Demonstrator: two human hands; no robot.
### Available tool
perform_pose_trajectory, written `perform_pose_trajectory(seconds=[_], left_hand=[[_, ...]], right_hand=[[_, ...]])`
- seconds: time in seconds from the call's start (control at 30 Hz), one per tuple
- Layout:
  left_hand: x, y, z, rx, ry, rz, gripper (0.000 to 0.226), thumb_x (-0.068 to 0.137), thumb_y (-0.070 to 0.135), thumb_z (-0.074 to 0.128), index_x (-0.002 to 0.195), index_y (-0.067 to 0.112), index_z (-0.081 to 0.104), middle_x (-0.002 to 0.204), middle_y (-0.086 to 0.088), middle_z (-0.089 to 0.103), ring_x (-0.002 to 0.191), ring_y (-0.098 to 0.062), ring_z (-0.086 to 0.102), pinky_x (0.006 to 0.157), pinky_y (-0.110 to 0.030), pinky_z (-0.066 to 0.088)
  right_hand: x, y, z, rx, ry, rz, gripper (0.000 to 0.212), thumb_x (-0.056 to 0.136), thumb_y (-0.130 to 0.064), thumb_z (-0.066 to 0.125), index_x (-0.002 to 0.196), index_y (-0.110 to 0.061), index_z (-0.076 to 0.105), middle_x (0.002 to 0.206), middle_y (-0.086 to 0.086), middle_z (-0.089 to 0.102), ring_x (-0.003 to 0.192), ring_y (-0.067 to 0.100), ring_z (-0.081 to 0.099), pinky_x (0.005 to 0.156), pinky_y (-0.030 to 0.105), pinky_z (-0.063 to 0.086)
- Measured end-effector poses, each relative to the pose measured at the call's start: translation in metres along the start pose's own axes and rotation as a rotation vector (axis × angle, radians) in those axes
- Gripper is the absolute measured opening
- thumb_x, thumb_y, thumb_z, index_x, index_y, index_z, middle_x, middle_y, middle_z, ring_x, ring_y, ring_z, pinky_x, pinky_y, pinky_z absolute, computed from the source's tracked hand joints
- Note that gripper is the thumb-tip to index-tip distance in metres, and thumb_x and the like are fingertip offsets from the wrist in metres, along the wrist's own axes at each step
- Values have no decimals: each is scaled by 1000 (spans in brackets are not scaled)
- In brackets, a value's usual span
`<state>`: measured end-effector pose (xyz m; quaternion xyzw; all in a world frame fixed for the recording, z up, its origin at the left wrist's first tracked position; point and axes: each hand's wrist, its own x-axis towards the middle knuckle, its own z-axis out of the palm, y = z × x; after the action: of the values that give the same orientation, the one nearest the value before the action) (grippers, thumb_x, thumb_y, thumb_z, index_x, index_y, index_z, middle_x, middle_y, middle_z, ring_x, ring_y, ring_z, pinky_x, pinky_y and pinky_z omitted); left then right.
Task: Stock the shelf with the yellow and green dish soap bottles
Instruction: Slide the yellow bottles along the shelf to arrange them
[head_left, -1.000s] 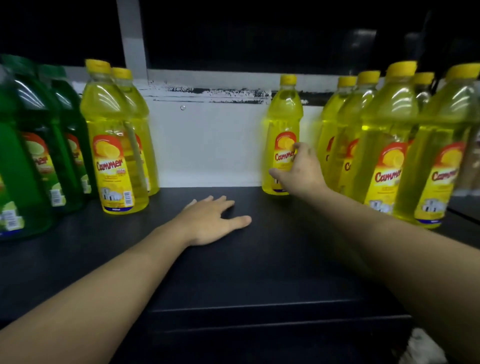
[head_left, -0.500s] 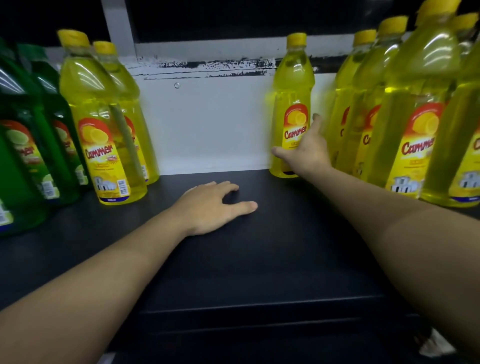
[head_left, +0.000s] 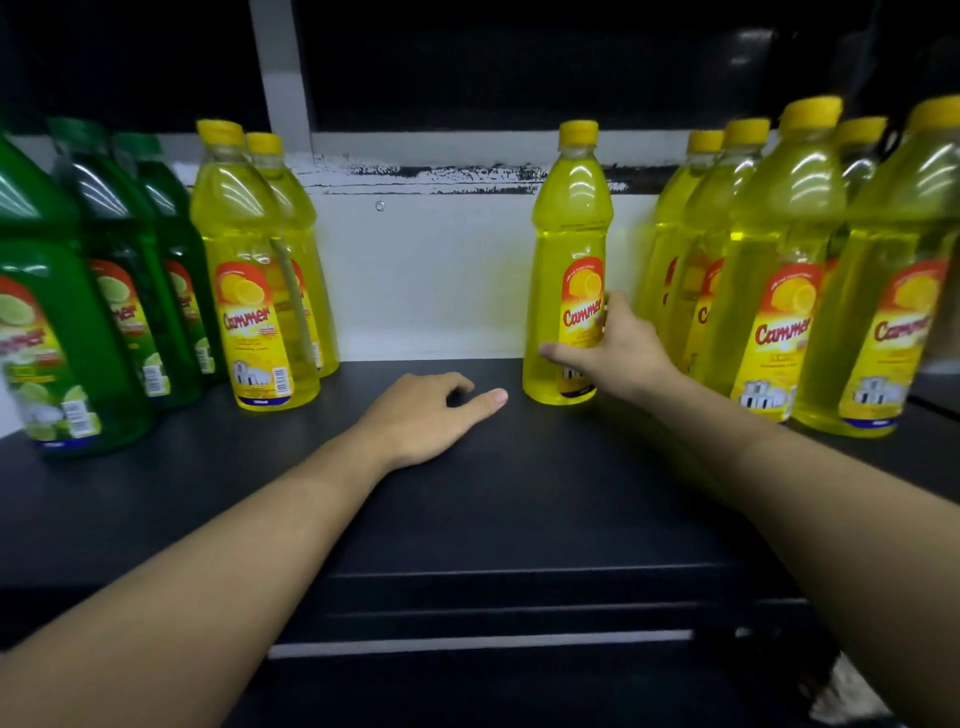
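Head view: right hand (head_left: 618, 358) grasps lone yellow bottle (head_left: 569, 249).
Left hand (head_left: 431, 415): fingers released, on shelf (head_left: 467, 509) left of bottle.

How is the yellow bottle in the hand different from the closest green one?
The held yellow bottle holds yellow soap, the closest green bottle green. Its label shows lemon; the green bottle's, lime. The right hand grips the yellow bottle; nothing touches the green bottle. Both stand upright on the shelf.
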<state>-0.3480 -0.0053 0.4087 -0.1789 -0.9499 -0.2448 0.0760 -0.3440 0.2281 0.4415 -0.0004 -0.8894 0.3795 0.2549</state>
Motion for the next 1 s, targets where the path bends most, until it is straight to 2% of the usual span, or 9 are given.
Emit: perform_pose_trajectory(seconds=[0.17,0.23,0.33,0.47,0.6,0.67,0.73,0.87,1.0], left_hand=[[-16,9,-9,-179,250,110,56,93,62,53,139,31,52,142,10,57,131,-11,51,109,-36,42],[-25,19,-12,-265,362,167,55,93,57,57,141,32,50,141,12,57,125,-8,55,103,-38,48],[-44,40,-16,-437,459,222,61,93,51,62,147,33,42,143,13,54,118,-6,59,91,-30,55],[-70,55,-21,-563,468,268,75,88,54,66,152,41,30,137,15,55,112,-3,62,84,-24,58],[-92,43,-37,-562,493,253,77,84,57,68,151,46,32,122,22,60,104,7,62,84,-27,59],[-102,30,-47,-531,467,247,79,84,59,65,152,48,29,125,23,59,106,10,60,86,-27,58],[-111,17,-55,-510,447,246,80,83,62,63,153,49,26,133,18,57,110,9,59,88,-26,57],[-127,-2,-69,-501,467,238,75,85,58,57,151,49,23,120,34,48,103,22,53,79,-2,46],[-137,-29,-79,-532,488,189,73,85,52,61,149,51,25,119,35,50,102,23,55,83,-5,47]], right_hand=[[-44,-15,-12,31,-65,-51,85,70,-54,81,136,-19,40,125,0,59,102,15,56,83,27,48],[-61,-21,-16,28,-86,-87,86,68,-59,80,135,-20,42,123,-3,61,105,14,59,86,28,51],[-82,-34,-18,29,-111,-123,89,62,-66,79,132,-23,44,119,-6,65,103,12,63,88,30,54],[-106,-49,-16,86,-200,-195,86,59,-67,81,129,-31,46,117,-13,66,101,4,65,87,30,57],[-122,-60,-13,180,-334,-261,76,71,-46,85,132,-43,41,118,-18,64,102,0,65,86,22,56],[-126,-67,-8,194,-356,-301,72,74,-43,83,133,-42,44,119,-17,63,101,-2,64,83,20,56],[-129,-75,2,216,-344,-332,73,74,-45,83,136,-41,45,119,-14,63,100,-1,64,82,21,58],[-132,-91,29,170,-312,-365,75,70,-60,80,134,-46,44,117,-9,59,99,6,64,81,29,60],[-136,-108,62,118,-258,-420,81,74,-63,75,142,-45,36,113,-10,58,103,5,59,88,32,56]])
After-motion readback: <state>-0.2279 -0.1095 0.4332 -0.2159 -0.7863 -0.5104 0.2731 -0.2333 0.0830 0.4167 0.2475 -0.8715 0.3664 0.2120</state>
